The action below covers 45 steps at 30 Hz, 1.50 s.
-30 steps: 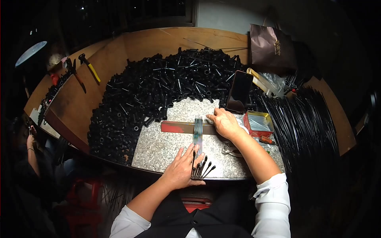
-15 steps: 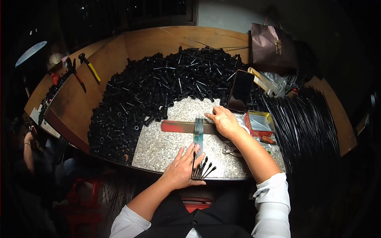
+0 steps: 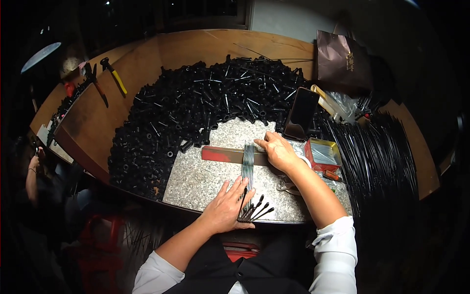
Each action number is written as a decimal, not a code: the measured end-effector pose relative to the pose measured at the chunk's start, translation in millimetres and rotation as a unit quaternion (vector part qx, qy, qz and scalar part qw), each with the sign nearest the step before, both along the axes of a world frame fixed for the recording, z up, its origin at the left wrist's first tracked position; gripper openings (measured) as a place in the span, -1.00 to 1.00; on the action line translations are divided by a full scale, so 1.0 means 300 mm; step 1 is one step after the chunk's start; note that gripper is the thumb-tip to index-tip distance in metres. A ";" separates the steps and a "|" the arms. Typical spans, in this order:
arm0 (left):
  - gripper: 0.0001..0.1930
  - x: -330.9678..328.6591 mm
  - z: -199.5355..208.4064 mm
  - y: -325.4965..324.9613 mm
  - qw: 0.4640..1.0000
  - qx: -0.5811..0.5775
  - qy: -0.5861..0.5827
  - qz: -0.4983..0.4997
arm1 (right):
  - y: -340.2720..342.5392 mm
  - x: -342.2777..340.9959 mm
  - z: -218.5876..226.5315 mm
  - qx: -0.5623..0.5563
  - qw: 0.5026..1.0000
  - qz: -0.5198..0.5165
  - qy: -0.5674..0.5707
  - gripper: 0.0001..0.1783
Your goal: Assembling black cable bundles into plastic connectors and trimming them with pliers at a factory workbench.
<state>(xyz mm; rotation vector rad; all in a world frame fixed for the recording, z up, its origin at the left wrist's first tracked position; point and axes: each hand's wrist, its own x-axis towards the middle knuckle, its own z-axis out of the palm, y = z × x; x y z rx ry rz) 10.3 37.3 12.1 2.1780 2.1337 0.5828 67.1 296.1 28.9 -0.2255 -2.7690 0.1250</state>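
Rods (image 3: 248, 164): thin, shiny, across flat bar (image 3: 221, 155)
Left hand (image 3: 225, 207): spread flat on rods
Right hand (image 3: 280, 153): curled near tips, grip unclear

Our view of the thin rods (image 3: 248, 164) is partly blocked by the left hand (image 3: 225, 207); we cannot tell whether the right hand (image 3: 280, 153) touches their far tips. A forearm (image 3: 320, 198) hides part of a metal tool (image 3: 285, 186), shadow obscures a co-worker (image 3: 31, 185), and the lower edge cuts off both white sleeves (image 3: 335, 257).

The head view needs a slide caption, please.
Left hand on thin rods crossing a bar; right hand near their far ends.
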 end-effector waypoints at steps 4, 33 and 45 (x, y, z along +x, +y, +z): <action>-0.01 -0.002 -0.005 -0.005 1.000 0.018 -0.007 -0.004 | -0.002 0.005 0.002 -0.001 1.000 -0.006 0.010 -0.57; -0.03 -0.014 -0.024 -0.014 0.999 0.030 -0.008 -0.015 | 0.337 0.449 0.078 0.049 0.923 -0.321 -0.208 -0.82; 0.08 -0.085 0.134 -0.043 0.898 0.064 -0.411 -0.142 | 0.250 0.532 0.146 0.040 0.960 -0.276 0.018 -0.91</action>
